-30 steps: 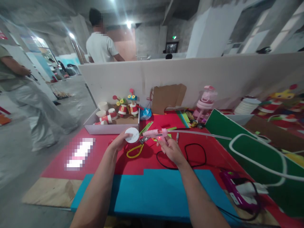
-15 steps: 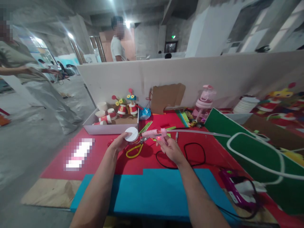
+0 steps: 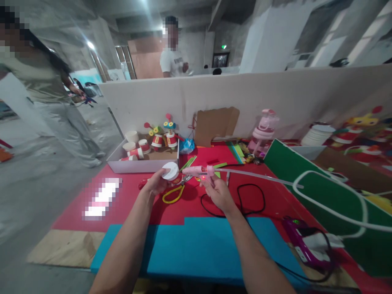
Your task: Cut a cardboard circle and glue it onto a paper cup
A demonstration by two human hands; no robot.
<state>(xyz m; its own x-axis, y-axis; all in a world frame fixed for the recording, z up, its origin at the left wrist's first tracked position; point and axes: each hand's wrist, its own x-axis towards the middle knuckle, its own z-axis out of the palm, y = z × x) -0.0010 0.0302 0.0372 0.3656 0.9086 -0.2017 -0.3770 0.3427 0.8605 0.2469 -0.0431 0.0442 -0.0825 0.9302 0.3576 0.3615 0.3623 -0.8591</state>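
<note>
My left hand (image 3: 155, 183) is closed around a paper cup (image 3: 170, 171), its round white end turned up toward me. My right hand (image 3: 219, 192) grips a pink hot glue gun (image 3: 196, 170) by the handle, and a red light glows on its body. The gun's nozzle points left, close to the cup's edge; whether they touch I cannot tell. A long clear glue stick (image 3: 254, 174) sticks out of the back of the gun. Under the cup and nozzle lie scissors with yellow handles (image 3: 173, 195) on the red tabletop.
A white box (image 3: 143, 166) at the back left holds paper cups and cup figures (image 3: 170, 139). A pink bottle (image 3: 263, 128) stands by the white partition. Right are a green board (image 3: 306, 183), a white cable (image 3: 364, 208) and a purple power strip (image 3: 301, 243). Two people stand beyond.
The cup has tilted a little and shifted slightly right, nearer the nozzle. The glue stick's rear end has dropped. Both people in the background have moved.
</note>
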